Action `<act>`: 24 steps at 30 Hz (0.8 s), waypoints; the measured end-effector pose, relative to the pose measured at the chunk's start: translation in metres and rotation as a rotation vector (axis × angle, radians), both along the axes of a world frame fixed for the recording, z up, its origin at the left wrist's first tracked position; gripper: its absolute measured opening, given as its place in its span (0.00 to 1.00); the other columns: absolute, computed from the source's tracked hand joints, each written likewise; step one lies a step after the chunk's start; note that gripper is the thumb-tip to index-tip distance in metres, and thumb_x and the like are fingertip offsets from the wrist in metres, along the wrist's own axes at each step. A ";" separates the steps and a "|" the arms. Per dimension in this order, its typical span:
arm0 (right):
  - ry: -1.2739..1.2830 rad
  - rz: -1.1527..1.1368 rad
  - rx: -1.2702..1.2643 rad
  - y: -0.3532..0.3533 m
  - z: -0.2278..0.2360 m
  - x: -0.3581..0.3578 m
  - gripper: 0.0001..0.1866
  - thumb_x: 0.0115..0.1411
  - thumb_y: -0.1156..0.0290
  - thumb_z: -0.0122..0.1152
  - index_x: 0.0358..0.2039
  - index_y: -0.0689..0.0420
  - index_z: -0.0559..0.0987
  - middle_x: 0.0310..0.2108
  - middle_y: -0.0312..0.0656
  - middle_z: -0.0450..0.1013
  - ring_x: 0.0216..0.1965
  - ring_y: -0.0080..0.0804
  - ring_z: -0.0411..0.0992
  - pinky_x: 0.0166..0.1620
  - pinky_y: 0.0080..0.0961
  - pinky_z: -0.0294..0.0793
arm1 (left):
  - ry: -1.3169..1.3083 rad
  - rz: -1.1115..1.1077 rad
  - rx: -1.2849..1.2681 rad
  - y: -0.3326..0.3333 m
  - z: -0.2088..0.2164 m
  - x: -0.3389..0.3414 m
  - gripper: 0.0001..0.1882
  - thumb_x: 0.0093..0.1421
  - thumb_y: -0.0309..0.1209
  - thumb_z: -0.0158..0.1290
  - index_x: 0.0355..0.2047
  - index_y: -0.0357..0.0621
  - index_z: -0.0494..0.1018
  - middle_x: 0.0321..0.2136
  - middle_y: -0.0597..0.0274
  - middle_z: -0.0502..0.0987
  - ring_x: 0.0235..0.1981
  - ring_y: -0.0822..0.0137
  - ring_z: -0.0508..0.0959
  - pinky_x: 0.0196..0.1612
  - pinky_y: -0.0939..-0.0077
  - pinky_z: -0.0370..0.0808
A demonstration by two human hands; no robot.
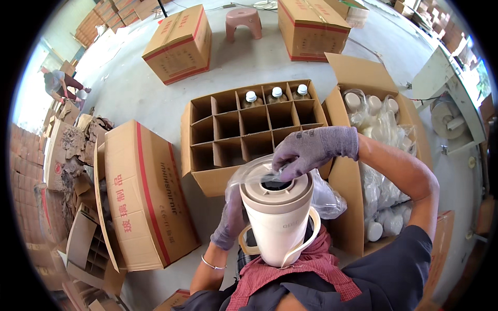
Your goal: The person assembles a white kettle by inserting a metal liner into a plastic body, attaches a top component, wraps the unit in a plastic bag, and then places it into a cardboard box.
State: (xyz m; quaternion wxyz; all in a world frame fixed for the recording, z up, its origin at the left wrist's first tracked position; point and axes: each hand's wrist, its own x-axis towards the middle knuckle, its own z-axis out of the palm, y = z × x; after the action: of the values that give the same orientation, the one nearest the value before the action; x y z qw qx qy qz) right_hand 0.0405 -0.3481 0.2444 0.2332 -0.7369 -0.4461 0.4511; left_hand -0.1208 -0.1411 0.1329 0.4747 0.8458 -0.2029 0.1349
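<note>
A cream jug-like container with a taupe ring top and pale side loops stands upright against my lap. Its round top has a dark opening in the middle. My right hand, in a grey-purple glove, is closed over the rim and pinches a clear plastic bag. The plastic spreads over the top's far left edge. On the container's left side, my left hand, gloved alike, steadies it; its fingers are mostly hidden behind the container and the plastic.
Ahead stands a divided carton with three white-capped bottles in its far row. At right, an open carton holds plastic-wrapped pale items. A tilted carton lies left. Closed cartons and a pink stool stand farther off; a person bends far left.
</note>
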 end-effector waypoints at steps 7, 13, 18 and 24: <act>-0.447 0.045 -0.284 0.018 0.021 -0.035 0.27 0.57 0.47 0.55 0.34 0.63 0.82 0.30 0.55 0.78 0.36 0.48 0.78 0.41 0.39 0.77 | 0.382 -0.036 -0.355 -0.013 -0.001 -0.010 0.34 0.56 0.27 0.59 0.60 0.31 0.59 0.56 0.41 0.67 0.58 0.44 0.67 0.62 0.58 0.62; -0.437 -0.054 -0.391 0.028 0.021 -0.048 0.28 0.55 0.47 0.58 0.32 0.64 0.83 0.27 0.53 0.78 0.35 0.45 0.79 0.41 0.36 0.77 | 0.442 -0.008 -0.562 -0.019 0.001 -0.012 0.31 0.58 0.27 0.56 0.60 0.32 0.60 0.55 0.41 0.67 0.56 0.45 0.67 0.62 0.60 0.62; -0.005 -0.621 0.284 -0.034 -0.022 -0.036 0.17 0.58 0.59 0.62 0.31 0.63 0.78 0.24 0.37 0.74 0.26 0.20 0.71 0.31 0.20 0.71 | 0.237 -0.012 -0.251 0.008 -0.030 0.003 0.24 0.69 0.36 0.40 0.59 0.32 0.64 0.56 0.45 0.70 0.58 0.55 0.70 0.60 0.65 0.66; -0.480 -0.790 0.838 -0.088 -0.087 -0.155 0.10 0.59 0.66 0.65 0.28 0.59 0.76 0.26 0.40 0.71 0.31 0.33 0.71 0.38 0.29 0.72 | -0.108 0.194 -0.015 -0.005 0.023 -0.022 0.32 0.58 0.36 0.54 0.60 0.34 0.63 0.54 0.42 0.70 0.54 0.44 0.72 0.56 0.56 0.69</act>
State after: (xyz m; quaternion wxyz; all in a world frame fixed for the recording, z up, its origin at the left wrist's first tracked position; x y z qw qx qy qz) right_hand -0.1149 -0.4364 0.1571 0.5449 -0.7731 -0.3188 -0.0607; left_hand -0.1423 -0.1463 0.1560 0.4540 0.8493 -0.1443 0.2272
